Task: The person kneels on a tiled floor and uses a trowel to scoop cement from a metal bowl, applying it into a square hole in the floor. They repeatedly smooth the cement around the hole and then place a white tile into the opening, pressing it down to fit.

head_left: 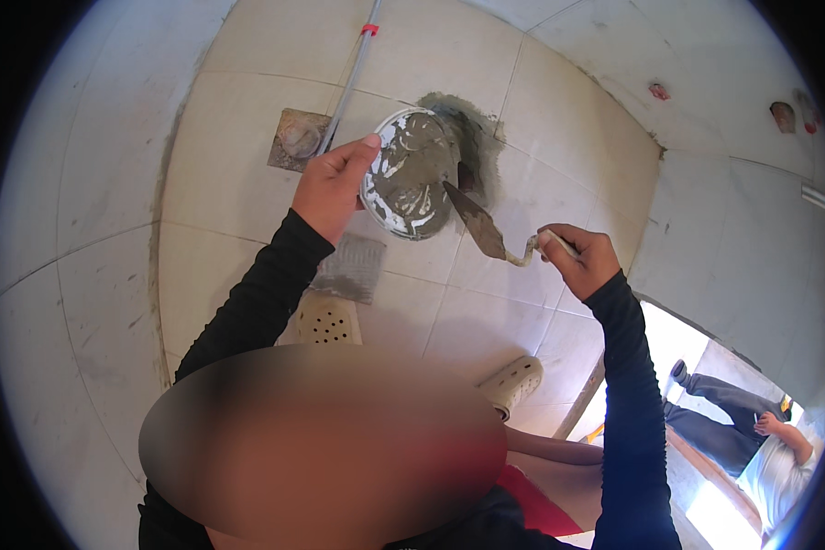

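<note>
My left hand [334, 186] grips the rim of a round white bucket lid or shallow tub [382, 203], its thumb on top. Grey wet mortar [412, 165] is smeared across it in streaks. In my right hand [577, 258] is the handle of a pointed trowel [478, 220], its blade coated with mortar. The trowel's tip touches or hovers at the right edge of the mortar; I cannot tell which. Just behind and to the right of the white piece, a patch of wet mortar [483, 137] surrounds a dark hole in the tiled floor, partly hidden.
A grey pole with a red band [369, 30] rests near a square tile piece [284, 152] at the left. Another grey ridged tile [354, 266] lies before my feet, which wear beige clogs [519, 380]. Walls rise on both sides. Another person [747, 431] is beyond a doorway at lower right.
</note>
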`<state>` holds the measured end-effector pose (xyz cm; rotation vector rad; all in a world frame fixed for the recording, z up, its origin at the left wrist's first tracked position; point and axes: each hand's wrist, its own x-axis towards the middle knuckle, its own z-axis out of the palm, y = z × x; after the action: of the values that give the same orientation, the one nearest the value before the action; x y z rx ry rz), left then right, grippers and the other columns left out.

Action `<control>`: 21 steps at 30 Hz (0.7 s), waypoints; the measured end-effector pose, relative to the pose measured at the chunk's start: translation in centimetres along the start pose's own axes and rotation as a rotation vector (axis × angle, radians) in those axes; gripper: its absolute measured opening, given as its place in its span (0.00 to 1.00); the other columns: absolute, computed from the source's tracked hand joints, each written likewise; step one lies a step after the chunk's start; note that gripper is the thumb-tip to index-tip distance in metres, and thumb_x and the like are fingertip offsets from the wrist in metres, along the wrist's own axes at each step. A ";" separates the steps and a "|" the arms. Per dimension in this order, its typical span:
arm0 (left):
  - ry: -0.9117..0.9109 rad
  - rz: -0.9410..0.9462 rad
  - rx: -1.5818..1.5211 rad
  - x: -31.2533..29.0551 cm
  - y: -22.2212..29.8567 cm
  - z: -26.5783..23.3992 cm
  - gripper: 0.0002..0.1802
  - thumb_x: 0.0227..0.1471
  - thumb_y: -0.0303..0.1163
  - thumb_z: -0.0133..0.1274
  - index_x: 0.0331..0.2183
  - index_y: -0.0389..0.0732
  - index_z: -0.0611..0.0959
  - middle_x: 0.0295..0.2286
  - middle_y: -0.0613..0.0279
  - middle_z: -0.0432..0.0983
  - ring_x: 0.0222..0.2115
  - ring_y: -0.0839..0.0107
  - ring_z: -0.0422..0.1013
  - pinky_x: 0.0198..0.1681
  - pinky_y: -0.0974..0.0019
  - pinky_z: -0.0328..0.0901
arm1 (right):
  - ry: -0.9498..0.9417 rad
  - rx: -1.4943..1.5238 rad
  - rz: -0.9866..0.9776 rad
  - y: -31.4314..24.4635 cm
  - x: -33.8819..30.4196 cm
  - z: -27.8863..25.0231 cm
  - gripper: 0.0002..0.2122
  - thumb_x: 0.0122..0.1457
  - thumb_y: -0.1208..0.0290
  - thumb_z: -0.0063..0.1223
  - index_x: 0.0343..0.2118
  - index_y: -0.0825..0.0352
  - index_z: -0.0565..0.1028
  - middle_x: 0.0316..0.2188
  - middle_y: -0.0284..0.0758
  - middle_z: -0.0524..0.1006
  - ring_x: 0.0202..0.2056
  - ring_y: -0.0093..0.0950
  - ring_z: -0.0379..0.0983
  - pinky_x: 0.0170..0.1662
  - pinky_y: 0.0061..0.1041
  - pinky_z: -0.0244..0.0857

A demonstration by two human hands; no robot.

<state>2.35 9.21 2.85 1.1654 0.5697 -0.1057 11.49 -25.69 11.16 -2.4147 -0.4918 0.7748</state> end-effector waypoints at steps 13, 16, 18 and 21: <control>-0.025 0.022 -0.086 -0.8 -0.1 1.4 0.25 0.66 0.48 0.55 0.48 0.33 0.84 0.31 0.69 0.79 0.28 0.84 0.73 0.32 0.72 0.72 | -0.179 0.256 0.168 1.4 -1.1 2.3 0.18 0.69 0.57 0.53 0.45 0.70 0.83 0.24 0.31 0.81 0.21 0.17 0.70 0.26 0.20 0.66; 0.072 0.056 -0.011 -1.1 -0.7 1.8 0.26 0.66 0.48 0.54 0.49 0.33 0.84 0.31 0.67 0.80 0.28 0.84 0.72 0.32 0.74 0.71 | -0.187 0.452 0.256 2.0 -1.9 4.0 0.18 0.70 0.59 0.51 0.45 0.71 0.82 0.23 0.32 0.79 0.17 0.17 0.66 0.21 0.19 0.61; 0.077 0.120 0.005 -1.3 -1.2 2.2 0.27 0.66 0.48 0.54 0.50 0.33 0.84 0.31 0.67 0.80 0.29 0.84 0.72 0.32 0.75 0.70 | -0.186 0.570 0.288 2.4 -2.4 5.5 0.17 0.70 0.61 0.50 0.45 0.73 0.82 0.23 0.34 0.79 0.17 0.17 0.66 0.20 0.19 0.60; 0.089 0.196 0.113 -1.4 -1.6 2.8 0.27 0.66 0.49 0.55 0.51 0.34 0.83 0.31 0.69 0.80 0.31 0.84 0.74 0.35 0.75 0.72 | -0.181 0.770 0.317 2.7 -3.2 8.0 0.18 0.70 0.63 0.45 0.38 0.74 0.81 0.23 0.37 0.78 0.16 0.21 0.66 0.20 0.20 0.59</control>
<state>1.56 5.78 2.97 1.3346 0.5297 0.0833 4.57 -26.22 5.44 -1.7171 0.1310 1.0814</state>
